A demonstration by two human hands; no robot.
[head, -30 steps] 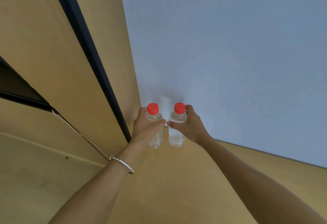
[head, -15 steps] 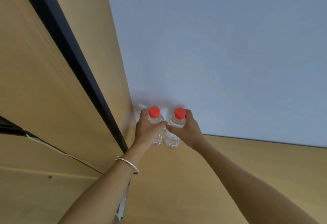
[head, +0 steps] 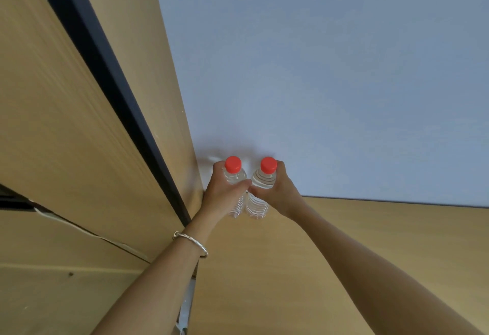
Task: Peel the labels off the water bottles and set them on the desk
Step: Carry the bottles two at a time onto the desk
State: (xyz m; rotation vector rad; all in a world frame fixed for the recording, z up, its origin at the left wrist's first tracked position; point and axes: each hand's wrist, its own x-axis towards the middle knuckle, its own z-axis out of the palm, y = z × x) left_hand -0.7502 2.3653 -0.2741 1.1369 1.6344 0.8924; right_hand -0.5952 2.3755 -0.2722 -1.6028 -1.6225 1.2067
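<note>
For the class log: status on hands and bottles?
Left hand grips left bottle, right hand grips right bottle. Both upright, no labels visible. Nothing blocking.

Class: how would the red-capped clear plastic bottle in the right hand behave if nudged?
The red-capped clear plastic bottle is tall and narrow, so probably tippy. Its ribbed walls likely flex under the right hand.

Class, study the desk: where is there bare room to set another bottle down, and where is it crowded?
Bare desk runs right of the right hand along the wall, and between the forearms. The far-left corner is crowded: the left hand and right hand grip two red-capped bottles side by side, close to the wooden side panel.
</note>
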